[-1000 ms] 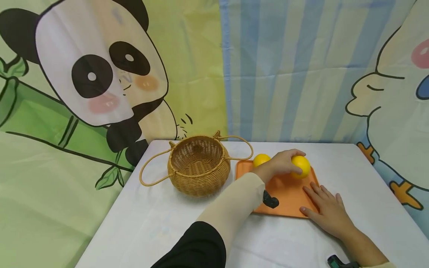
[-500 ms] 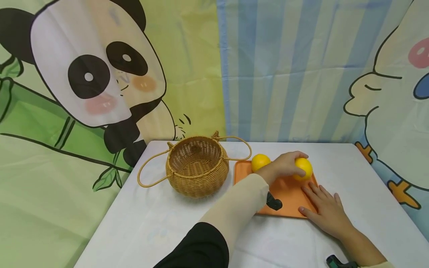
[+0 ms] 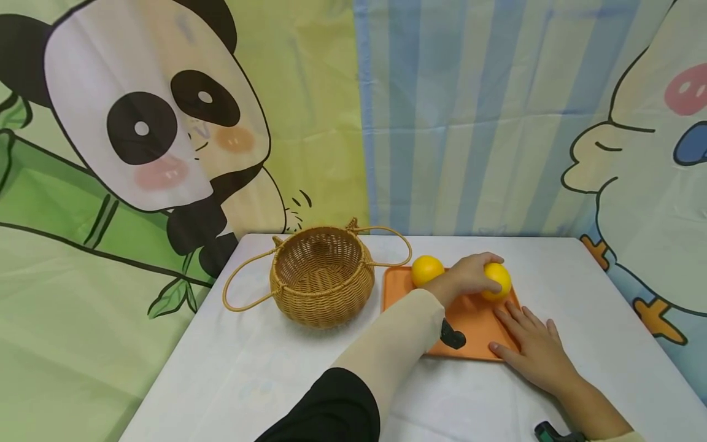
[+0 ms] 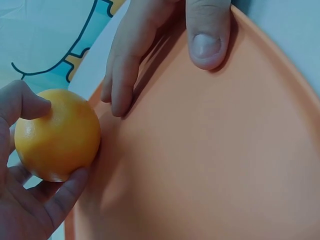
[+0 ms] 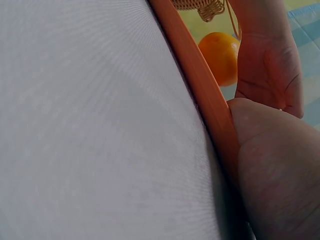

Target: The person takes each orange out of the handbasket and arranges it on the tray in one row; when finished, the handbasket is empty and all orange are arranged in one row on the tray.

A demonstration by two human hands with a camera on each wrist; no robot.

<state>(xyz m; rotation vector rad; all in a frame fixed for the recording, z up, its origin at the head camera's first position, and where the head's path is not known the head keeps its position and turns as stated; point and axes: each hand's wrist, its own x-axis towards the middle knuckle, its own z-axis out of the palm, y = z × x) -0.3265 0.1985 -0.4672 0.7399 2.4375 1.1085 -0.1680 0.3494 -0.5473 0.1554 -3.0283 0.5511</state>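
Note:
My left hand reaches over the tray and holds an orange between thumb and fingers, near the tray's far right corner. In the left wrist view the thumb lies on top of this orange and fingers curl beneath it. Whether the fruit touches the tray is unclear. My right hand rests spread on the right edge of the orange-coloured tray, fingers straight. A second orange sits at the tray's far left, partly behind my left wrist; the right wrist view also shows that orange.
A round wicker basket with two looped handles, nothing visible inside, stands left of the tray. A white cloth covers the table. Behind it hangs a printed curtain with a panda and stripes.
My left hand has shifted slightly right over the tray with the orange in its grip, uncovering more of the second orange. The right hand stays in place. The head view has turned a little.

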